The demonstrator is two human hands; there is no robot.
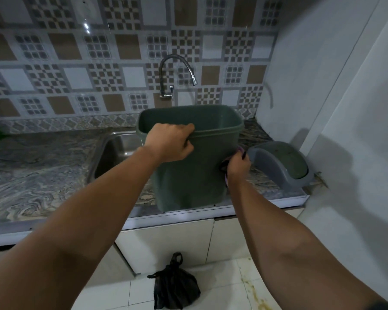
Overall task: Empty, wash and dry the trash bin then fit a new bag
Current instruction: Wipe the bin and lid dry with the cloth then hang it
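- Head view: your right hand [236, 163] is gripping a purplish cloth [230, 161] against the right wall of the bin, at about 3 o'clock from the bin's middle; most of the cloth is hiding behind your fingers and the bin's edge, so its shape is hard to make out.
- Your left hand [169, 142] is curling over the near rim of the trash bin [188, 175], thumb lying along the rim and fingers tucking down the outer front wall.
- The bin's base is sitting at the counter's front edge, and its inside floor is staying out of sight below the rim.
- The bin is looking dark green, rectangular, open-topped and upright on the marbled counter [43, 175], just right of the steel sink [114, 153], which the bin and your left forearm are partly covering.
- A grey and green swing lid [280, 162] is lying on the counter at 3 o'clock from the bin, near the wall.
- A tied black bag [175, 285] is sitting on the floor tiles at 6 o'clock.
- The tap [177, 74] is arching above the bin at 12 o'clock.
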